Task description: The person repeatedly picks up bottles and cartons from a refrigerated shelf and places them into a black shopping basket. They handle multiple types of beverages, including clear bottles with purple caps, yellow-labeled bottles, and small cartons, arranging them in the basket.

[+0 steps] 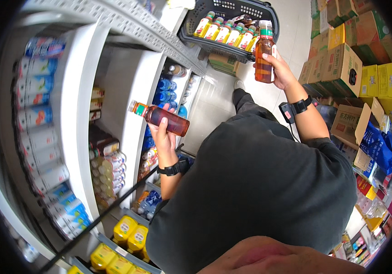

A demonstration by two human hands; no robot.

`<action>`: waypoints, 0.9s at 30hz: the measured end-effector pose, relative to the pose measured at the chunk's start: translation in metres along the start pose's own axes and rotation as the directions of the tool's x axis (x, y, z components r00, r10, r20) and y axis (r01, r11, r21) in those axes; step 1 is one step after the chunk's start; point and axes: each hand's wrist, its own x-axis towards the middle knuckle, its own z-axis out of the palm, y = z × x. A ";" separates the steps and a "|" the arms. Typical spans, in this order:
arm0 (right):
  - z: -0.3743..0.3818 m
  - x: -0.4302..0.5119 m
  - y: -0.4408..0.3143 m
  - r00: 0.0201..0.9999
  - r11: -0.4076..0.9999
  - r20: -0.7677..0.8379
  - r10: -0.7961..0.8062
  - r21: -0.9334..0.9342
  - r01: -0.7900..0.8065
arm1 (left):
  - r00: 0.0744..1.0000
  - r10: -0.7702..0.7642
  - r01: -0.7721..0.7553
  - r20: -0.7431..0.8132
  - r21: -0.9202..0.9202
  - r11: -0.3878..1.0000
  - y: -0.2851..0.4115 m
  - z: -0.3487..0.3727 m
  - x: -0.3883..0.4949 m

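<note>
My left hand (164, 135) grips a bottle of dark reddish-brown drink (168, 120) around its body. That bottle lies tilted nearly level, its cap end pointing left at the shelf unit. A second bottle of amber-brown drink (264, 65), with a green neck band, stands upright in my right hand (281, 70). Just behind it is a dark grey plastic shopping basket (216, 42). Inside the basket, several bottles of yellow drink (223, 32) with white labels stand in a row, and darker bottles (244, 19) lie behind them.
White shelves (141, 92) on the left carry packed cartons (36, 116), cans and blue-capped bottles (166, 90). Stacked cardboard boxes (336, 68) line the right side, with an open carton (348, 121) and a blue bag (379, 147). Yellow drink packs (125, 229) fill lower bins. A dark bar (110, 202) crosses the lower left.
</note>
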 end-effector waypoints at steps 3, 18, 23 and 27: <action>-0.038 0.048 -0.005 0.995 0.994 -0.095 -0.038 -0.107 0.028 | 0.989 -0.135 0.133 0.066 0.034 0.991 -0.014 0.042 0.060; -0.088 0.350 -0.014 0.893 0.718 -0.214 0.397 -0.533 -0.447 | 0.958 -0.280 0.271 0.056 0.135 0.953 -0.039 0.155 0.237; -0.094 0.437 0.041 0.955 0.866 -0.266 0.131 -0.439 -0.241 | 0.944 -0.329 0.325 -0.003 0.151 0.934 -0.026 0.159 0.251; -0.099 0.452 0.076 0.862 0.519 -0.456 -0.221 -0.804 -0.292 | 0.941 -0.339 0.327 0.011 0.241 0.914 -0.026 0.166 0.269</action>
